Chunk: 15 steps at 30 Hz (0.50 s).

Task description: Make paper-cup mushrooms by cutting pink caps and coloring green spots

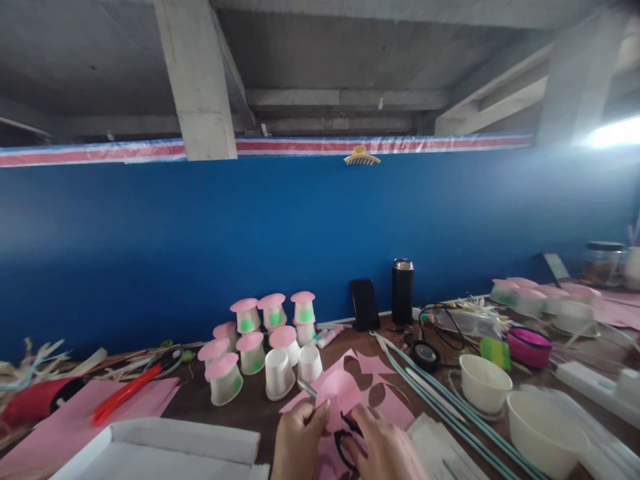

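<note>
My left hand (300, 433) pinches the lower edge of a rounded piece of pink paper (341, 388), its thumb and fingertips closed on it. In my right hand (385, 445) is a pair of scissors with black handles (343, 445), the fingers wrapped about the loops. A grey strip like a blade shows beyond the paper's left edge; the paper covers the stretch between. Under both hands lies a pink sheet (393, 403) with rounded holes cut out of it. Just beyond stand two upturned white paper cups (279, 375).
Several cups topped with pink discs (224, 375) stand at left centre, some stacked. A white box (185, 437), pink sheets (45, 433) and a red tool (127, 393) lie left. Rightward are a phone (365, 305), a black flask (403, 293), pale-blue strips (435, 400) and white cups (545, 430).
</note>
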Each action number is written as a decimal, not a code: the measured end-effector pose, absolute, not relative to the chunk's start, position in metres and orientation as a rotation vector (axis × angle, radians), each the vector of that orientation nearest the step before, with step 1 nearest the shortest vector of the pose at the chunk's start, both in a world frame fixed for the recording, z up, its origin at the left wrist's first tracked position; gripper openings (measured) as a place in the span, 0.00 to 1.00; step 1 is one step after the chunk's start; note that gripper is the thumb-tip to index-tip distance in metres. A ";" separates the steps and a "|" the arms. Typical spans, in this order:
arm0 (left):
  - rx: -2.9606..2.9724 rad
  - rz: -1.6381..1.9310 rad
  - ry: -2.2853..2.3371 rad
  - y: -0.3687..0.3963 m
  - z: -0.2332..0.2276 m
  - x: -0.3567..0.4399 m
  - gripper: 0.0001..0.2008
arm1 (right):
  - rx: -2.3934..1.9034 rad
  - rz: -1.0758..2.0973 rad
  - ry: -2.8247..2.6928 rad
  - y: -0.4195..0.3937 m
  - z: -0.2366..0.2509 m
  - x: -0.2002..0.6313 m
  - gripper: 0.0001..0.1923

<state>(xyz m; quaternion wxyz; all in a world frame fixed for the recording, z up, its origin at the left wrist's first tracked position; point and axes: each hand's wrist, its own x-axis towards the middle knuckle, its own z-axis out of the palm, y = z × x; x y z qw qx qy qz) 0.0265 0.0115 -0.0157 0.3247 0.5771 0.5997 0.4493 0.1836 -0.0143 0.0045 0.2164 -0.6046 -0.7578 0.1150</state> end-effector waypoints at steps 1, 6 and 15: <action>1.533 1.176 1.578 0.012 -0.016 0.026 0.23 | -1.666 0.280 -2.116 -0.014 0.004 0.183 0.07; 1.489 1.164 1.542 0.015 -0.017 0.023 0.22 | -1.617 0.061 -2.015 -0.015 0.011 0.193 0.11; 1.557 1.095 1.639 0.015 -0.028 0.025 0.20 | -1.616 0.133 -1.736 0.004 0.011 0.220 0.11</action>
